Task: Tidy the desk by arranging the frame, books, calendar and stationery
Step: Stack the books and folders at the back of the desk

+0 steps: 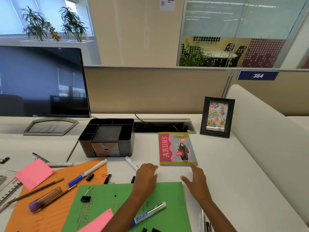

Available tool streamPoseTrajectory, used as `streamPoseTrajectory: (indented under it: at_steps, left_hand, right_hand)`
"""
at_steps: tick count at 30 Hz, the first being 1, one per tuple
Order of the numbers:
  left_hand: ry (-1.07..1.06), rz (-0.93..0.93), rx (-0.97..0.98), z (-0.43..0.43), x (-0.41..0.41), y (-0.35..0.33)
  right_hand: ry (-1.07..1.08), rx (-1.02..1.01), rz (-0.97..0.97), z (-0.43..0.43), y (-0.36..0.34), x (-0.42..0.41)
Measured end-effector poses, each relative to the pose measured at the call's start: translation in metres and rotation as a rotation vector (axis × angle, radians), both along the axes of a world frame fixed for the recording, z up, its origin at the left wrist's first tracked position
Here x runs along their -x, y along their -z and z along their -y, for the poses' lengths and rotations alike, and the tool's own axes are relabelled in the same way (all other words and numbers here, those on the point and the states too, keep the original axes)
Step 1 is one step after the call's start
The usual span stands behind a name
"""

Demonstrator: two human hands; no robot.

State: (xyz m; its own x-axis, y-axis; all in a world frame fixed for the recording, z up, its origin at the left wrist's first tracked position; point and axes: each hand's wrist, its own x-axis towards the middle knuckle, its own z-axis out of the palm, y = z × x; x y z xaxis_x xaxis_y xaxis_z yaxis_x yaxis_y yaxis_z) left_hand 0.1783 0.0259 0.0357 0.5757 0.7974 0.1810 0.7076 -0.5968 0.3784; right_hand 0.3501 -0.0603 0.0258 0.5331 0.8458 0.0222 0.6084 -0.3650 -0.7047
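Progress is early, in my judgement. The picture frame (217,117) stands upright at the right of the picture, and the book (177,149) lies flat just below and left of it; I count both as placed. The organizer (107,137), at centre, shows only bare compartments. Stationery lies loose across the lower left: a white marker (132,163), a blue marker (87,173), pencils (38,190), binder clips (86,195) and pink notes (34,173), on or beside an orange folder (50,215) and a green folder (167,195). I see no calendar. The left hand (146,176) hovers just below the white marker with its fingers curled down; I cannot tell whether they pinch anything. The right hand (195,180) is just below the book, fingers spread wide and holding nothing.
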Motion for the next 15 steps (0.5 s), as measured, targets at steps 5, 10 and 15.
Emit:
streamPoseTrajectory:
  at_steps: [5,10,15]
  left_hand:
    - [0.112,-0.154,-0.147,0.006,0.035,0.004]
    - [0.203,-0.270,-0.067,0.007,0.037,-0.002]
    - [0.185,-0.325,0.074,0.000,0.033,-0.006]
  right_hand:
    - [-0.113,-0.104,0.089,0.025,0.012,0.039]
    - [-0.240,-0.228,0.344,0.041,0.024,0.073]
    - [-0.350,-0.200,0.440,0.051,0.026,0.087]
